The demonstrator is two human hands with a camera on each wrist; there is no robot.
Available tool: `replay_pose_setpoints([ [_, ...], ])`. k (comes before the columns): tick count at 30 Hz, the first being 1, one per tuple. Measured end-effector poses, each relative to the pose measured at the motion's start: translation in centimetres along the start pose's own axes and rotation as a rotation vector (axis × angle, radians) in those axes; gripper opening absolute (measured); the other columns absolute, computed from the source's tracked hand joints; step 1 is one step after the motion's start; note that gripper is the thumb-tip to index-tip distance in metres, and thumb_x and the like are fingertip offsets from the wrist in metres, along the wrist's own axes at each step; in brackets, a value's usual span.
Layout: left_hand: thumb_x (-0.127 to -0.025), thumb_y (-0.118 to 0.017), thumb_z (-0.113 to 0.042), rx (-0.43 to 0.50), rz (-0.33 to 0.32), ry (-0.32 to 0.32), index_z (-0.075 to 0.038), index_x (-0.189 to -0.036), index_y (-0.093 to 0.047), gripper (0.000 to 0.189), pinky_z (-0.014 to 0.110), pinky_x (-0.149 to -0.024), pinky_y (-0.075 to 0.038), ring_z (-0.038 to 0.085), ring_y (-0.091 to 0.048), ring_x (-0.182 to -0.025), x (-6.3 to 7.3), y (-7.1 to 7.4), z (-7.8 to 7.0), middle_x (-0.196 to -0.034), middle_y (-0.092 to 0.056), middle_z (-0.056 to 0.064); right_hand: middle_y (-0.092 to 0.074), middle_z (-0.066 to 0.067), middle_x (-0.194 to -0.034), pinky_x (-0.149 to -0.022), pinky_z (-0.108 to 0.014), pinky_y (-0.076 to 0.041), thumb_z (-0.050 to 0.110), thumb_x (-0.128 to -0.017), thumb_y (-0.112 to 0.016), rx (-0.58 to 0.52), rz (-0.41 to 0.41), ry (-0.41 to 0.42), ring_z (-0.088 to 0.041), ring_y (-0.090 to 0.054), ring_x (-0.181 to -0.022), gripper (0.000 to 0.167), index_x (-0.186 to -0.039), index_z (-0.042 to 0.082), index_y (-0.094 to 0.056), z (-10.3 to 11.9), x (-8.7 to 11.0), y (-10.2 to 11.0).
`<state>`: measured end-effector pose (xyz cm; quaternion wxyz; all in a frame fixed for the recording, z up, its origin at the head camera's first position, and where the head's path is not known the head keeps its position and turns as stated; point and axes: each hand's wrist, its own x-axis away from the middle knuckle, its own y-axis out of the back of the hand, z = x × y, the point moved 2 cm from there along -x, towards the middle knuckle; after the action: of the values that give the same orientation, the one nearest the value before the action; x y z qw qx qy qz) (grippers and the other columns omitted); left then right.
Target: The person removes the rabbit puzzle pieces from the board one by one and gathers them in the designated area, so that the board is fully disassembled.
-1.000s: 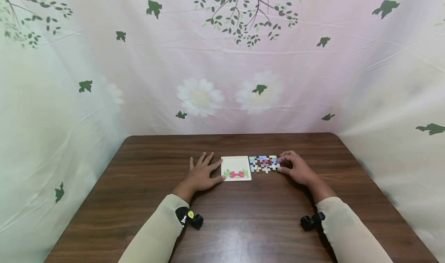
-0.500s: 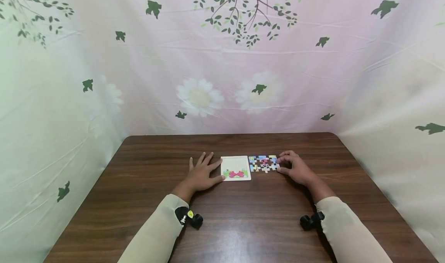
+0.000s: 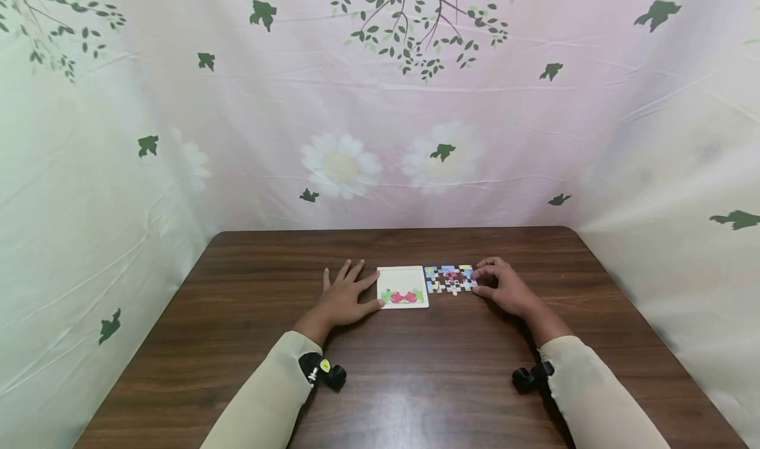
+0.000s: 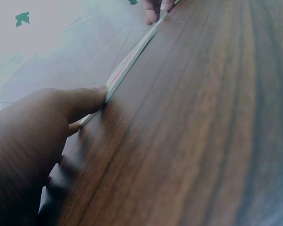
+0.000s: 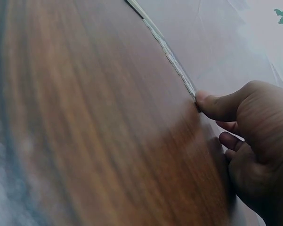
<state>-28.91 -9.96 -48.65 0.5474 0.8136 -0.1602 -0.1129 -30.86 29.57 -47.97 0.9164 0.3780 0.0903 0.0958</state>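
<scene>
A flat white puzzle tray, printed with red flowers and green leaves along its near side, lies on the table. Against its right side lie several jigsaw pieces, mostly blue, with pink and yellow parts and dark gaps between them. My left hand lies with spread fingers, thumb and index fingertip at the tray's left edge. At the right end of the pieces is my right hand, its fingers bent and thumb tip at their edge. In the left wrist view, the left thumb touches the tray's edge.
The brown wooden table has rounded far corners. A pale cloth with leaves, birds and daisies hangs behind it and along both sides. Each wrist carries a small black camera, such as the left one.
</scene>
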Motion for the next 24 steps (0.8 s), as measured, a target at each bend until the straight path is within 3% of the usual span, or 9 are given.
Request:
replay_pose_setpoints([
  [10, -0.102, -0.056, -0.074, 0.001, -0.004, 0.001, -0.038, -0.171, -0.037, 0.079, 0.082, -0.128, 0.004, 0.04, -0.007, -0.173, 0.0, 0.2, 0.0, -0.185, -0.021, 0.007, -0.053, -0.022, -0.147, -0.115, -0.063, -0.042, 0.014, -0.1, -0.082, -0.038, -0.012, 0.02, -0.043, -0.047, -0.137, 0.024, -0.12, 0.003, -0.077, 0.2, -0.3, -0.3],
  [16, -0.103, -0.055, -0.075, -0.004, -0.006, -0.009, -0.039, -0.171, -0.038, 0.079, 0.083, -0.128, 0.001, 0.04, -0.008, -0.173, -0.3, 0.1, 0.0, -0.185, -0.021, 0.007, -0.055, -0.02, -0.144, -0.113, -0.063, -0.036, 0.011, -0.098, -0.083, -0.051, -0.085, 0.051, -0.044, -0.039, -0.14, 0.018, -0.114, 0.003, -0.077, 1.0, -0.6, -0.8],
  [24, -0.102, -0.055, -0.075, -0.013, 0.012, 0.015, -0.041, -0.171, -0.037, 0.078, 0.082, -0.129, 0.002, 0.038, -0.008, -0.173, -0.2, 0.0, 0.1, -0.185, -0.021, 0.005, -0.06, -0.024, -0.137, -0.107, -0.062, -0.037, 0.005, -0.094, -0.085, -0.048, -0.164, 0.124, -0.047, -0.044, -0.135, 0.017, -0.109, 0.0, -0.077, 2.2, -1.4, -2.2],
])
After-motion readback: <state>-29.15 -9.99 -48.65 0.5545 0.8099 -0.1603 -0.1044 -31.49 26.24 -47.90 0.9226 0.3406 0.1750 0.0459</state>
